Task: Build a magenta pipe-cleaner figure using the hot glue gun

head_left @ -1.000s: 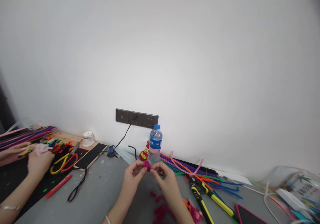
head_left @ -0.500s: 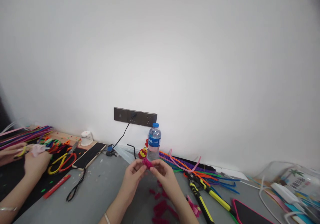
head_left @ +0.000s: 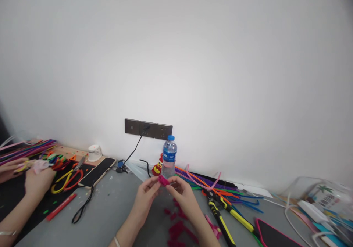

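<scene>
A small fuzzy magenta piece, like a bit of coiled pipe cleaner [head_left: 163, 181], is pinched between my two hands above the grey table. My left hand [head_left: 146, 193] grips its left end with thumb and forefinger. At its right end, the thumb and fingers of my right hand [head_left: 180, 192] close on it. Several loose magenta fuzzy pieces [head_left: 176, 230] lie on the table below, partly behind my right forearm. A pink fuzzy figure [head_left: 213, 226] lies just right of that forearm.
Behind my hands stand a water bottle [head_left: 169, 157] and a red-yellow figure [head_left: 157, 168]. Yellow-black pliers [head_left: 220, 217], pipe cleaners [head_left: 204, 182] and a pink-edged phone [head_left: 273, 236] lie right. Left are a phone [head_left: 97, 171], scissors [head_left: 66, 181], a red marker [head_left: 61, 207] and a co-worker's hands [head_left: 38, 181].
The magenta piece has turned slightly between my fingers and shows more of its length. My hands stay nearly in place, and the view has shifted a little.
</scene>
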The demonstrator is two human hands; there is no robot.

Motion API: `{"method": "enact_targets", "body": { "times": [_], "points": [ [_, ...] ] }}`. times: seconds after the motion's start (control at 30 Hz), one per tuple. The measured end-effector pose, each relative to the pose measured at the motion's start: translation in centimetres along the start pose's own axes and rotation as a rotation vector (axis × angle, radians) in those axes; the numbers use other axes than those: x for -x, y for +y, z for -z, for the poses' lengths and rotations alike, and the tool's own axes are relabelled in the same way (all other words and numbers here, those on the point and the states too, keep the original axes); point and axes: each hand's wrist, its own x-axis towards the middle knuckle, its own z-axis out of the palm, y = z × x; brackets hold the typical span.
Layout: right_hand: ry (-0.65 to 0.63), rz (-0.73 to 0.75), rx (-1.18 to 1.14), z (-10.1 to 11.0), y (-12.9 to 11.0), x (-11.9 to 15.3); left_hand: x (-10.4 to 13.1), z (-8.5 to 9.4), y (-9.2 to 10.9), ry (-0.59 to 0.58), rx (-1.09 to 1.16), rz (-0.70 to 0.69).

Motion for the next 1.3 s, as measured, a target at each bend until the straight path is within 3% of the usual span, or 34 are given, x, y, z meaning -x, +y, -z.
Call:
{"method": "enact_targets", "body": {
  "times": [0.23,0.8,1.3],
  "points": [
    [0.027,0.026,-0.029,-0.1,-0.5,0.0,-0.2,0.0,-0.2,-0.006,0.067,-0.002],
    [0.076,0.040,-0.127,0.2,0.6,-0.3,0.4,-0.4,0.4,-0.067,-0.045,0.020],
    [0.109,0.055,-0.159,0.5,0.4,-0.4,0.3,0.1,-0.3,-0.121,-0.116,0.042]
  ]
}}
